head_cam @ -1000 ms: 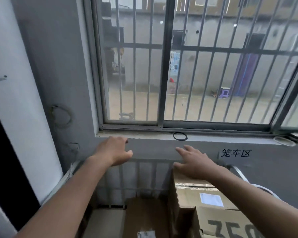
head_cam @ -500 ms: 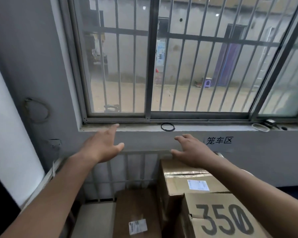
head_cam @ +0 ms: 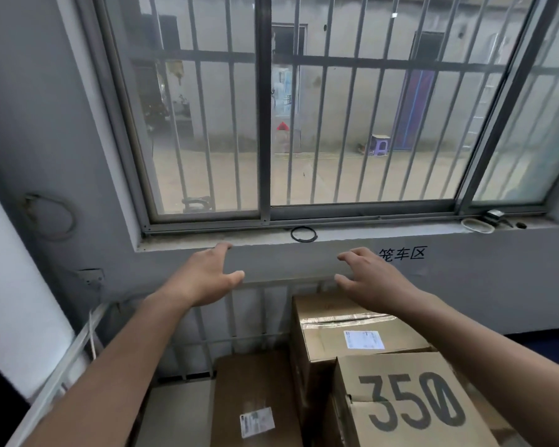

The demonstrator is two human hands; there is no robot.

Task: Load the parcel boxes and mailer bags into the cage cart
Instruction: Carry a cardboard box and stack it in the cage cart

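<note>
- Nearest, at the lower right, a cardboard box printed "350" (head_cam: 410, 411) sits in the cage cart (head_cam: 288, 280), its far edge against the front of a taller box.
- To its left and lower down, a flat brown box (head_cam: 255, 391) with a small white label lies on the cart floor.
- Behind the "350" box stands a taped box (head_cam: 352, 330) with a strip of shiny tape and a white shipping label on top. It is close to the cart's pale back bars.
- Both bare forearms reach forward over the cart.
- The left hand (head_cam: 204, 279) is spread wide, fingers straight and thumb out, and holds nothing. It hangs above the left part of the cart.
- The right hand (head_cam: 375, 279) also holds nothing, its fingers apart and slightly bent. It is over the far edge of the taped box; whether it touches the box I cannot tell.
- On the grey wall (head_cam: 465, 285) beyond the hands, black characters (head_cam: 401, 254) are painted just right of the right hand.
- On the window sill (head_cam: 255, 241) above, a black ring (head_cam: 303, 234) lies flat, and a roll of tape (head_cam: 476, 224) sits near the right end.
- Farthest is the barred window (head_cam: 263, 124), with a yard and a purple stool (head_cam: 380, 145) outside.
</note>
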